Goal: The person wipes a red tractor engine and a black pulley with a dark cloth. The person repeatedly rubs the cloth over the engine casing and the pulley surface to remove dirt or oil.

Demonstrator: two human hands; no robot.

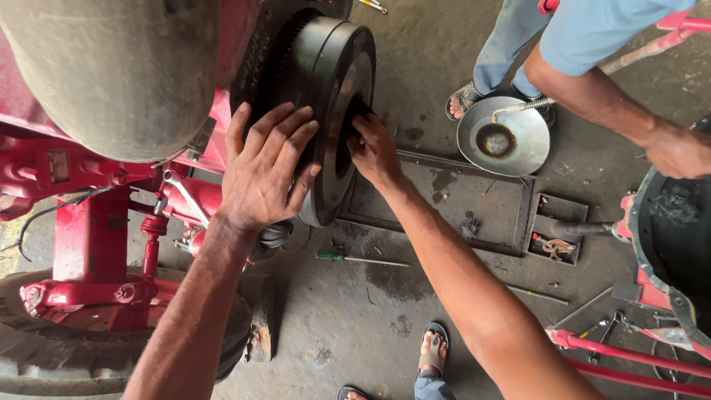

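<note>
A heavy dark round clutch or flywheel disc (326,67) sits on the end of a red tractor engine block (89,222). My left hand (263,167) lies flat with spread fingers against the disc's outer rim. My right hand (372,150) reaches into the disc's centre opening, fingers curled inside; what they touch is hidden.
Another person in a light blue shirt (592,30) stands at the top right, a hand (678,152) on a red housing (666,244). A metal pan (503,137) with oil, a green-handled screwdriver (348,258), a rectangular tray frame (459,200) and loose tools lie on the concrete floor. A tyre (44,355) is at the bottom left.
</note>
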